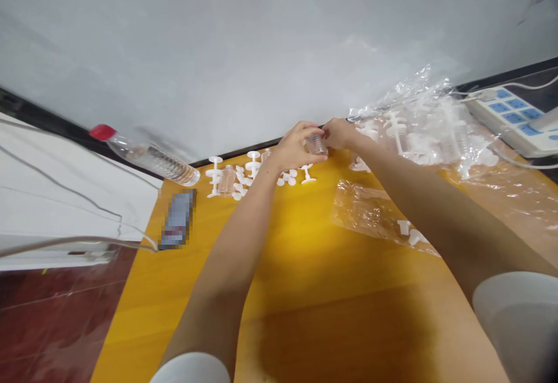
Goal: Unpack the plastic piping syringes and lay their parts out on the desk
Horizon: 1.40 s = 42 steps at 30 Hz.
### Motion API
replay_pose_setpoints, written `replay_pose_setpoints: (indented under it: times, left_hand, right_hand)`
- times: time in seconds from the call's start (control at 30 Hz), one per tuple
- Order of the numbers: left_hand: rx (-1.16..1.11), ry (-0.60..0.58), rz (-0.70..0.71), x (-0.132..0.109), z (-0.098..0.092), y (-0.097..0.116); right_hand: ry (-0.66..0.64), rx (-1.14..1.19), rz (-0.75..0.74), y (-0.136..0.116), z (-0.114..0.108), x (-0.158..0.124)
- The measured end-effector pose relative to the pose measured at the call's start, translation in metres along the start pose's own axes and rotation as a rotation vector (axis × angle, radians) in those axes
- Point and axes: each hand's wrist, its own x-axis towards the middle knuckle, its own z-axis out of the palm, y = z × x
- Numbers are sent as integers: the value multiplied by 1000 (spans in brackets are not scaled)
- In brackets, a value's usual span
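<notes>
Near the wall side of the table, my left hand [296, 146] is closed round a clear ribbed plastic cylinder [317, 145], thumb below and fingers above. My right hand [340, 133] is at the cylinder's upper right, its fingers bent together; whatever they pinch is hidden. Just below my left hand stands a white plunger-like piece [307, 174], beside small white round-lobed pieces [286, 178]. Left of my left wrist are another clear ribbed cylinder [226, 181] and white stemmed pieces with discs [214, 175].
At right, a clear plastic bag [436, 121] holds several white and clear parts. A flatter clear bag [364, 208] lies under my right forearm. A power strip [514, 115] is at far right. On the left are a red-capped bottle [148, 156] and a phone [178, 218].
</notes>
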Motion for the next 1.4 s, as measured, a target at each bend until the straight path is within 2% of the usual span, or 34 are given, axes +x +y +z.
replay_pose_setpoints:
  times: [0.2, 0.3, 0.43, 0.6, 0.67, 0.9, 1.0, 1.13, 1.27, 1.4]
  left_hand:
    - [69, -93, 0, -8, 15, -2]
    - [149, -139, -29, -9, 15, -7]
    - [214, -227, -126, -15, 3, -8]
    - [317, -314, -353, -34, -15, 4]
    - [342, -352, -384, -38, -18, 3]
    - [312, -401, -337, -25, -26, -14]
    - [281, -401, -348, -23, -30, -10]
    - [239, -376, -316, -26, -26, 0]
    - [200, -340, -306, -26, -21, -2]
    - [155, -329, -286, -28, -25, -4]
  right_hand:
    - [17, 51, 50, 4, 1, -1]
    - [13, 61, 83, 6, 0, -2]
    - [-14, 88, 98, 3, -1, -1]
    - [-42, 114, 104, -5, 0, 2]
    - [-48, 113, 110, -8, -1, 3]
    - [-67, 82, 136, -18, 1, 2]
    - [-83, 57, 140, -21, 2, 3]
    - [-104, 20, 138, -26, -1, 3]
    - [-115, -8, 131, -30, -4, 1]
    - [-116, -34, 121, -33, -3, 0]
